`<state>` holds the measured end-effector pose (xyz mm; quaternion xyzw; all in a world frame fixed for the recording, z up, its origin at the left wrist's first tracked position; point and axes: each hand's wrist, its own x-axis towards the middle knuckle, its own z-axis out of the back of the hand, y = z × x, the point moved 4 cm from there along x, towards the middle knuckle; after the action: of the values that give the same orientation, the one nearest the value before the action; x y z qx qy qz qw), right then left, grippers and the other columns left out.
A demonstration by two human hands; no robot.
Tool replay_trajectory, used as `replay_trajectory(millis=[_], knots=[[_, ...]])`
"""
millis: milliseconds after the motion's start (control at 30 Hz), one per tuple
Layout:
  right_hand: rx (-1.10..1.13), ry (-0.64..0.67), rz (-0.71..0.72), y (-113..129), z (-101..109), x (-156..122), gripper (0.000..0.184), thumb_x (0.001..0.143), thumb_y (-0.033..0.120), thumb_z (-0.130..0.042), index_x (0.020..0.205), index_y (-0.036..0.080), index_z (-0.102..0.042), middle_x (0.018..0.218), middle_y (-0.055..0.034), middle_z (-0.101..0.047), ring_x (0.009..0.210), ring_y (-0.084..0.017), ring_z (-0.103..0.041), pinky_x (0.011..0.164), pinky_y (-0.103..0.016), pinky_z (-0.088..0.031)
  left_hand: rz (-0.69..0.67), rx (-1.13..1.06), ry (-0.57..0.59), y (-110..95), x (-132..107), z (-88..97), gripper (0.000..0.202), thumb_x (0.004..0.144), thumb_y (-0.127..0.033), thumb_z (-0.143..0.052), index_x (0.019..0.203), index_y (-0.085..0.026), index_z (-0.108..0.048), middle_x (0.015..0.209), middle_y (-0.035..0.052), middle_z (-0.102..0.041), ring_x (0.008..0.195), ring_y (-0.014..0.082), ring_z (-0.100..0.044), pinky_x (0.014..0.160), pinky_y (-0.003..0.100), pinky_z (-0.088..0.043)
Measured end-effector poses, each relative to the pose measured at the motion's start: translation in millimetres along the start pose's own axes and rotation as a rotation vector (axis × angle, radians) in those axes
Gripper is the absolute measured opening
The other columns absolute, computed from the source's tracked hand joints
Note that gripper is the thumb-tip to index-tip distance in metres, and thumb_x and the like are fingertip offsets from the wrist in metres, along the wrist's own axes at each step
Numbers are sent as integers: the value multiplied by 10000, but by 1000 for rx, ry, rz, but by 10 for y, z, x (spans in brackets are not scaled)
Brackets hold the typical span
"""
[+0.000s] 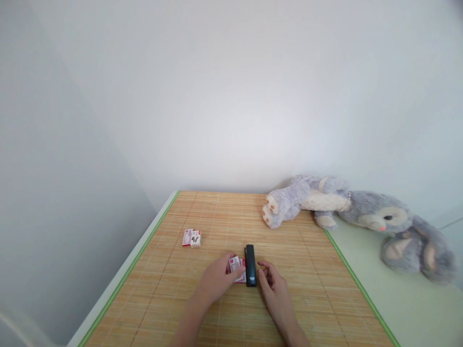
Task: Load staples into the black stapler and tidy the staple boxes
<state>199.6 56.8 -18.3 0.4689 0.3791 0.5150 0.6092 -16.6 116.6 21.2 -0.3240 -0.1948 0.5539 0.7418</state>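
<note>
A black stapler lies lengthwise on the bamboo mat. Just to its left, my left hand grips a small red-and-white box, thumb across the near side and fingers behind. Under and beside that box another red-and-white piece shows, close against the stapler; the hand hides part of it. My right hand rests to the right of the stapler, fingers bent and apart, holding nothing. Its fingertips are close to the stapler's side; whether they touch it I cannot tell.
Two small red-and-white boxes, one with a dark staple picture, sit farther back on the left. A grey plush rabbit lies along the back right, across the edge of the bamboo mat. Behind the table rises a white wall.
</note>
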Motion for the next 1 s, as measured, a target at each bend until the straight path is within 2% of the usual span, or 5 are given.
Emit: replay_trajectory(millis=[167,500,667,800,1000], knots=[[-9,21,21,51,14,-9,516,1004,618,-462,1276,229,-664,909,-66,-755,776,-257,-691,706,-362,-553,-173,6,51,-31,43,28,936,581,-547,-920,1414,-323,-559,1370,84,-627,1219,327,-602,1034,438,-474],[-36,80,84,60,-22,-8,455,1021,549,-490,1262,220,-692,1133,-94,-756,924,-245,-713,838,-345,-571,-323,31,121,-163,115,-105,814,579,-451,-932,1317,-315,-618,1336,58,-625,1245,315,-550,1081,442,-445],[-16,39,48,47,3,-10,470,1030,554,-470,1296,217,-662,1094,-88,-756,909,-236,-711,820,-336,-574,-184,57,-352,434,126,618,441,955,-433,-551,1377,-307,-570,1388,64,-619,1313,276,-531,1152,479,-389],[-16,30,34,79,12,-17,467,1028,563,-469,1238,208,-687,1065,-89,-762,878,-234,-713,778,-327,-578,-79,96,-450,1049,293,1149,525,892,-308,-516,1414,-249,-532,1464,85,-579,1361,310,-479,1183,564,-312],[-14,29,40,82,5,-8,471,1014,568,-494,1234,206,-700,1084,-94,-766,882,-244,-723,784,-339,-597,23,135,-481,1443,100,1202,541,732,-316,-631,1263,-212,-613,1242,88,-672,1182,328,-578,1114,546,-406]])
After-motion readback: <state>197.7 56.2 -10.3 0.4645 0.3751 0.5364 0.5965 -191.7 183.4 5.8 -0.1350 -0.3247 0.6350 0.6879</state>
